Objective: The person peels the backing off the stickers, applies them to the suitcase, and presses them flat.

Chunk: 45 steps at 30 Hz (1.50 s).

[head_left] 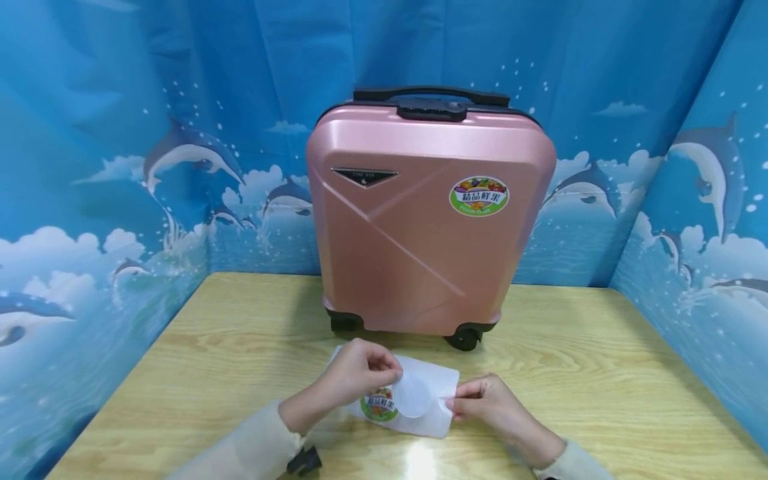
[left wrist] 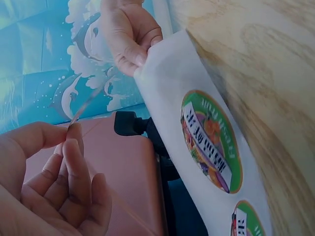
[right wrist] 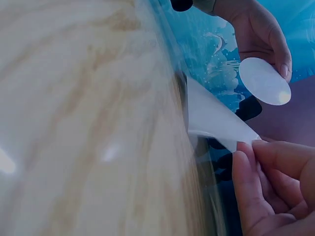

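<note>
Sticker [right wrist: 265, 81] peeled off, thin, limp and tacky, best pinched at the rim, in left-hand fingers [head_left: 384, 365] above sheet [head_left: 429, 400] on worktop [head_left: 600, 373], right-hand fingers [head_left: 465, 399] pinching sheet edge.

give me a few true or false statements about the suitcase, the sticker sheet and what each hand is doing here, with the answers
1. The pink suitcase stands upright on the wooden table. True.
2. The suitcase has no sticker on it. False: a round fruit sticker sits on the upper right of its front.
3. The left hand pinches a peeled round sticker by its edge. True.
4. The right hand lies flat on the table, holding nothing. False: it pinches an edge of the white sticker sheet.
5. The sticker sheet is blank. False: at least one fruit sticker is on it, and part of another shows in the left wrist view.
</note>
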### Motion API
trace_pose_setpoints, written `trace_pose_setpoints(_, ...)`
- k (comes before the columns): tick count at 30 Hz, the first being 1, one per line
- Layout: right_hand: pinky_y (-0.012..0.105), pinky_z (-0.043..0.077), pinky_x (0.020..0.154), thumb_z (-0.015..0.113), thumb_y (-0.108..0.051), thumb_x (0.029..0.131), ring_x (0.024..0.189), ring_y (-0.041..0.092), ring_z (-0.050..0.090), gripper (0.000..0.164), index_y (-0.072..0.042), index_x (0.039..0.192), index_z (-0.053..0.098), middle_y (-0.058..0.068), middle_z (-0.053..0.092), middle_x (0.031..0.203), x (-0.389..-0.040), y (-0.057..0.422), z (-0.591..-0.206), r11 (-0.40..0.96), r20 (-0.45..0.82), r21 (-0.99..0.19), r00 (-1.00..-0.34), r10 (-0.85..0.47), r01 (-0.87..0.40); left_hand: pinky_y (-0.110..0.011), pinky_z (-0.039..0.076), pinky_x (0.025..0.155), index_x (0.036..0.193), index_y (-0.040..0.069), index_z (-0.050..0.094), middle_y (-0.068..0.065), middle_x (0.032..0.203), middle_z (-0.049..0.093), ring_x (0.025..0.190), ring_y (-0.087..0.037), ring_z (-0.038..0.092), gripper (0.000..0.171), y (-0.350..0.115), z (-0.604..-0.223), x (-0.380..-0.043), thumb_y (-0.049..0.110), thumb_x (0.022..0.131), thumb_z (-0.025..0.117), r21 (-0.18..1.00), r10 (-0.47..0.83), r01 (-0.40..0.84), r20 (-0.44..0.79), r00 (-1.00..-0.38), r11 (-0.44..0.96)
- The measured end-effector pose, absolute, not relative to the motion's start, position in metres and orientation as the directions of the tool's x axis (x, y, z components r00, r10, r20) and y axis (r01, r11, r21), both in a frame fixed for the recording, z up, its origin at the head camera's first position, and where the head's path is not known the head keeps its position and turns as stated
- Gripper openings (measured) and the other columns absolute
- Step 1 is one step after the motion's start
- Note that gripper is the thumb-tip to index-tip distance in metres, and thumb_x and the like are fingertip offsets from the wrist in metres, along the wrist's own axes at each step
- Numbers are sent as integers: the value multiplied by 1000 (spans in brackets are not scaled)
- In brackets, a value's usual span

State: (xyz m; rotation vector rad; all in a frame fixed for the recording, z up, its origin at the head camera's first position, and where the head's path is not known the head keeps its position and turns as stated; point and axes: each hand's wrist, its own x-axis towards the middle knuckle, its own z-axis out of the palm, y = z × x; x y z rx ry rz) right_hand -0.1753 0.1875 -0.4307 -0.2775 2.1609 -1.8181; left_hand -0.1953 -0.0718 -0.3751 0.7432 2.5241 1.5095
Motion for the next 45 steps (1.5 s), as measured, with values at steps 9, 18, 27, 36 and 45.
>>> trace_pose_setpoints(9,29,56,63,70,-11,84,66,13,64,22,11,90,68,13,69,77,-179,196,-423,316,-84,-948,-939,-334,-28,-19,48,54,80,5,72,0,70,66,59,-6,55,5,-73,-373,-197,10,81,70,864,430,339,163,-888,372)
trace_pose_setpoints(18,26,56,66,68,-10,85,69,12,66,25,13,94,66,20,69,83,-172,194,-403,276,20,-955,-955,-296,-105,-18,49,56,81,4,72,-2,72,68,61,-7,57,5,-72,-374,-197,8,80,70,871,404,344,190,-895,352)
trace_pose_setpoints(27,31,56,72,66,-6,86,77,8,68,27,18,98,63,24,68,91,-164,168,-394,96,193,-964,-904,-382,-246,-19,49,56,81,5,72,-2,71,68,61,-7,58,5,-67,-377,-197,10,80,71,864,382,355,212,-900,356)
trace_pose_setpoints(36,30,56,73,64,-2,87,81,9,68,30,22,103,59,19,70,93,-160,155,-396,1,197,-976,-895,-401,-216,-18,50,57,82,4,72,-3,73,69,62,-5,59,5,-65,-377,-194,9,80,71,882,390,351,217,-895,315)
trace_pose_setpoints(45,29,56,74,62,-5,88,84,10,69,30,18,107,60,26,67,97,-161,150,-395,42,191,-974,-910,-369,-222,-18,48,58,85,6,72,-3,76,69,63,-5,57,7,-62,-376,-190,12,81,71,902,404,337,211,-890,271)
